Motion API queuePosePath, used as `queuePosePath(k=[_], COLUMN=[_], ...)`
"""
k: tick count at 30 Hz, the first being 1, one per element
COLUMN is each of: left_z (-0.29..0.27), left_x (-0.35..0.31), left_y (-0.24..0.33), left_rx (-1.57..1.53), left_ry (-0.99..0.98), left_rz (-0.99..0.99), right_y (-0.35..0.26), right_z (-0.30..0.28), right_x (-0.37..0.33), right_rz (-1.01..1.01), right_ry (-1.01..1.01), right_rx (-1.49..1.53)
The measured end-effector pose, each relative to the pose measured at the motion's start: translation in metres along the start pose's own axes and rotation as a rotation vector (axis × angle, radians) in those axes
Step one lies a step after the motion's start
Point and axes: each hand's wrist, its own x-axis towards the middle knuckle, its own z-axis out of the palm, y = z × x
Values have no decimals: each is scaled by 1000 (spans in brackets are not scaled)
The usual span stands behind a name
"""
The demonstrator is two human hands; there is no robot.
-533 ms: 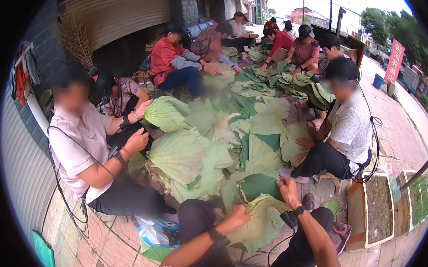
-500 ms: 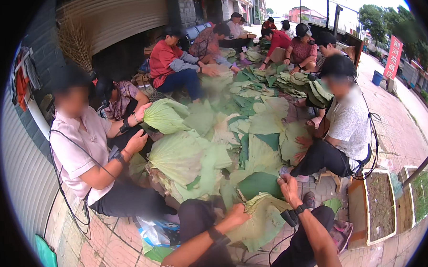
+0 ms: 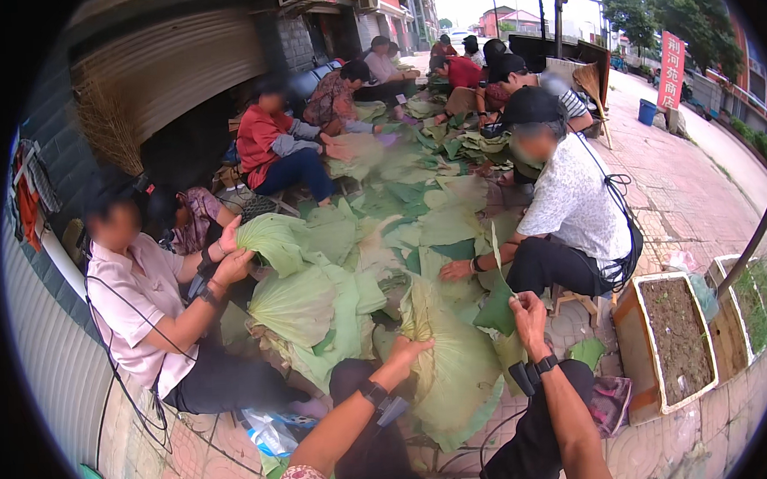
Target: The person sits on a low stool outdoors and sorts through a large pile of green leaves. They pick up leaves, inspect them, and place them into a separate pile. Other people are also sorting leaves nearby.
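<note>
Two hands work one leaf at 6 o'clock: left hand closed on its left edge, right hand pinching a raised fold. Folding looks partly done; a pile lies unfolded at 10 o'clock.

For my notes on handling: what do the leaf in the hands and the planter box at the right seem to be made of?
Leaf: fresh plant matter, matte pale green, with ribs fanning out; it bends softly where the left hand and right hand grip it. Planter box: probably plastic or foam, white rim, brown sides; unclear.
</note>
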Motion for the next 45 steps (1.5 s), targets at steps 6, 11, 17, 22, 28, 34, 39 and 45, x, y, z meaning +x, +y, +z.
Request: queuePosePath(k=[6,11,17,22,28,34,39,45], left_z=[29,30,23,17,12,14,16,15], left_x=[28,27,27,21,18,20,26,29], left_y=[-64,-60,-42,-34,-29,-31,-38,-39], left_rx=[78,253,356,450,457,428,287,241], left_ry=[121,154,162,207,215,269,264,220], left_rz=[157,147,203,224,206,212,257,229], right_y=[-12,-31,-41,-41,-44,-54,-59,-54], right_z=[32,53,72,88,103,105,107,105], right_x=[-41,-66,-69,-71,-79,-82,-78,-75], right_rz=[-134,-171,-208,-224,-252,-319,-344,-362], right_ry=[-360,-590,-569,-534,-506,-472,-478,-484], right_rx=[-162,-222,-179,-149,-138,-146,-151,-126])
